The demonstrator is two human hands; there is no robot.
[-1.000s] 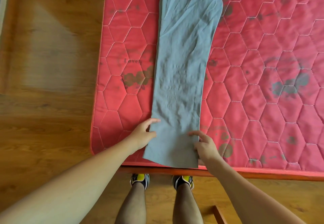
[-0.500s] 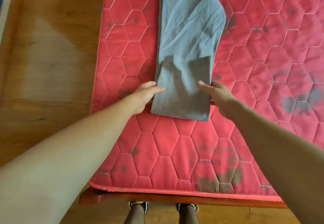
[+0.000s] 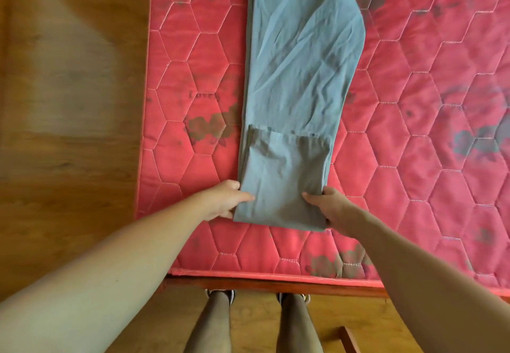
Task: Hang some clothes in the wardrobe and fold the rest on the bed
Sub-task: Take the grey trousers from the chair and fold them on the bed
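Grey-blue trousers (image 3: 300, 57) lie lengthwise on the red quilted mattress (image 3: 414, 159), legs toward me. Their bottom end is folded up into a flap (image 3: 284, 178) lying on the legs. My left hand (image 3: 225, 199) grips the left edge of the folded end, thumb on top of the cloth. My right hand (image 3: 331, 205) grips the right edge the same way, its fingers under the fold. The waist end runs out of the frame at the top.
The mattress sits on a wooden bed frame (image 3: 276, 283) whose front edge is just in front of my feet (image 3: 220, 296). Wooden floor (image 3: 69, 104) spreads to the left. A piece of wooden furniture (image 3: 349, 339) shows at the bottom right.
The trouser hems, flat near the mattress edge a second ago, have been folded up over the legs. Both hands have since shifted back to the new folded end and taken hold of it.
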